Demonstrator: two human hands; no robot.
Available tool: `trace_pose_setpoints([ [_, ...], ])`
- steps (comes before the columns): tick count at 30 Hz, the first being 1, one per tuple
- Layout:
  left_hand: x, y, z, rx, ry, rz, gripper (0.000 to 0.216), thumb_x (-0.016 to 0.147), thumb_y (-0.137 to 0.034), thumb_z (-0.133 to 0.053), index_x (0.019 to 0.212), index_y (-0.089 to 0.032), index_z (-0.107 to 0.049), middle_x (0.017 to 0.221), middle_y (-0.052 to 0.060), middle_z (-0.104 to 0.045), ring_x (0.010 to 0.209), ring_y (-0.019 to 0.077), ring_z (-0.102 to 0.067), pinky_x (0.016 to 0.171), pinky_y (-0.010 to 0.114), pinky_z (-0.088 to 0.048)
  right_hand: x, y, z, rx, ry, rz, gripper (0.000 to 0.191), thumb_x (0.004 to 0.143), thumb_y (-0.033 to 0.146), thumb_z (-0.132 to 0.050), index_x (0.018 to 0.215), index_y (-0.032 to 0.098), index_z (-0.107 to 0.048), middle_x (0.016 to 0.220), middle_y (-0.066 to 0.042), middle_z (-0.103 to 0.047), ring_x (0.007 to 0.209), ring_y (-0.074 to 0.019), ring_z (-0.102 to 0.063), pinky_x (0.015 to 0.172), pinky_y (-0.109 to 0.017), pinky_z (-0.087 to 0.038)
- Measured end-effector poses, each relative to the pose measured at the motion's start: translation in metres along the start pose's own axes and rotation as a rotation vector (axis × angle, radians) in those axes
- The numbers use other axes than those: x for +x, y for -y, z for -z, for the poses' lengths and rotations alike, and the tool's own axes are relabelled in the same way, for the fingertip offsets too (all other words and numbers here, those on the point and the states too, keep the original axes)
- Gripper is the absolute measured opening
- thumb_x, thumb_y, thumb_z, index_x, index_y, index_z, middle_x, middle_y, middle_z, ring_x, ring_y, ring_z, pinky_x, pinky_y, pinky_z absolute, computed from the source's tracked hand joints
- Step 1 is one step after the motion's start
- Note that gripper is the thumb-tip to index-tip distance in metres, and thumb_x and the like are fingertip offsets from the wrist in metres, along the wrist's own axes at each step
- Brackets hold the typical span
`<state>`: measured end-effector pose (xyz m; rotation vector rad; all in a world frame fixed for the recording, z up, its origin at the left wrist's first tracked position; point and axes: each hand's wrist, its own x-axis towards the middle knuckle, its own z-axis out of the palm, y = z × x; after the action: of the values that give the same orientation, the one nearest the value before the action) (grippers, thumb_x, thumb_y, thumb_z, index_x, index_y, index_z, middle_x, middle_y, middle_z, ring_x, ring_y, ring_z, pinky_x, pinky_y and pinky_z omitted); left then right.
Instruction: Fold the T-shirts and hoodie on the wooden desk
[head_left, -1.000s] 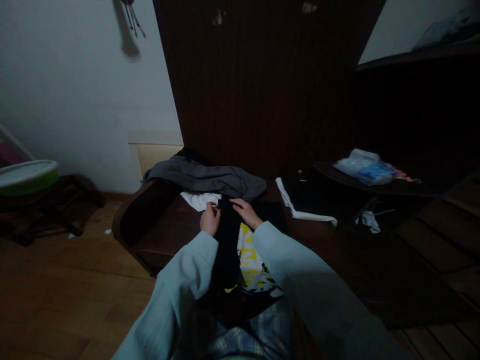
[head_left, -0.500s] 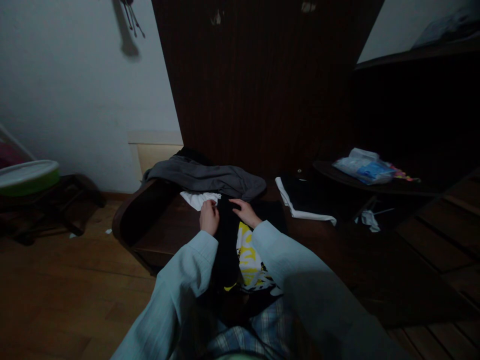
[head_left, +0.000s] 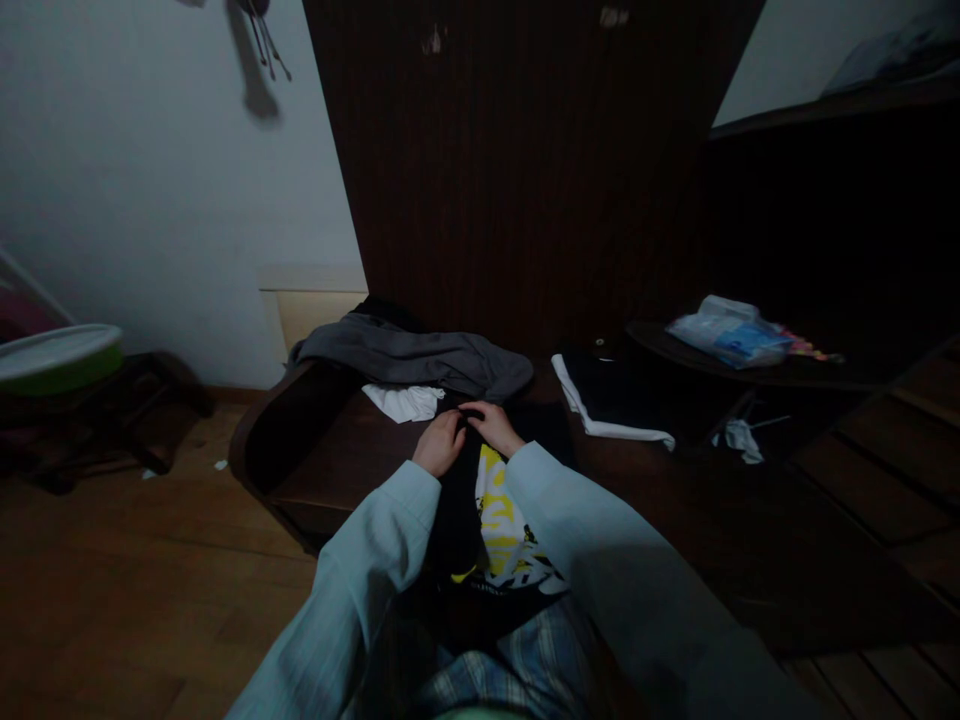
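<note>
A black T-shirt point(head_left: 454, 510) with a yellow and white print point(head_left: 499, 515) lies on the dark wooden bench in front of me, partly folded. My left hand point(head_left: 441, 442) is closed on the cloth at the shirt's upper part; its fingertips are partly hidden. Close beside it, my right hand point(head_left: 493, 425) rests on the same shirt, its fingers reaching left and its thumb apart from them. The fingertips of both hands nearly meet. My right sleeve covers part of the print.
A grey garment point(head_left: 420, 355) lies along the bench back, with a white cloth point(head_left: 405, 402) before it. To the right are a folded black-and-white garment point(head_left: 611, 400) and a plastic bag point(head_left: 727, 335) on a ledge. The bench's curved armrest point(head_left: 251, 440) stands left.
My left hand has moved right, towards my right hand, and the shirt's upper left edge has come in with it. My right hand has stayed nearly in place.
</note>
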<state>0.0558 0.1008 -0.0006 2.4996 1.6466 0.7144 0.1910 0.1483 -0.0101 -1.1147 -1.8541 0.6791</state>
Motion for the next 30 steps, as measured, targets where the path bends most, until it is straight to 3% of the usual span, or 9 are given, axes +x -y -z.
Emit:
trace_pose_setpoints([
  [4, 0.001, 0.001, -0.004, 0.044, 0.029, 0.004, 0.040, 0.085, -0.029, -0.040, 0.117, -0.008, -0.047, 0.127, 0.016, -0.048, 0.123, 0.0212, -0.040, 0.103, 0.036, -0.031, 0.000, 0.000, 0.001, 0.004, -0.001, 0.018, 0.034, 0.066, 0.000, -0.051, 0.086, 0.021, -0.069, 0.093, -0.003, -0.069, 0.092, -0.0178, -0.062, 0.092, -0.036, -0.043],
  [17, 0.002, -0.002, 0.001, 0.078, 0.116, 0.014, 0.047, 0.076, -0.014, -0.040, 0.122, -0.004, -0.044, 0.131, 0.016, -0.044, 0.126, 0.0210, -0.034, 0.106, 0.034, -0.027, 0.001, -0.003, -0.002, 0.001, 0.020, 0.064, 0.034, 0.066, 0.001, -0.051, 0.086, 0.022, -0.069, 0.095, -0.003, -0.068, 0.093, -0.0170, -0.061, 0.092, -0.035, -0.043],
  [25, -0.005, -0.010, 0.010, 0.080, 0.055, -0.055, 0.031, 0.079, -0.018, -0.041, 0.107, -0.016, -0.054, 0.107, 0.008, -0.056, 0.102, 0.0183, -0.051, 0.090, 0.031, -0.042, 0.001, -0.002, -0.004, -0.039, 0.004, 0.021, 0.031, 0.068, 0.003, -0.053, 0.088, 0.021, -0.068, 0.095, -0.003, -0.068, 0.094, -0.0182, -0.061, 0.091, -0.036, -0.044],
  [30, -0.004, -0.010, 0.011, 0.046, 0.067, -0.051, 0.027, 0.078, -0.021, -0.045, 0.103, -0.018, -0.057, 0.109, 0.007, -0.056, 0.103, 0.0182, -0.050, 0.092, 0.031, -0.041, 0.003, 0.010, 0.007, -0.111, 0.044, -0.028, 0.035, 0.067, 0.003, -0.054, 0.096, 0.018, -0.064, 0.099, -0.006, -0.065, 0.092, -0.0170, -0.060, 0.086, -0.033, -0.045],
])
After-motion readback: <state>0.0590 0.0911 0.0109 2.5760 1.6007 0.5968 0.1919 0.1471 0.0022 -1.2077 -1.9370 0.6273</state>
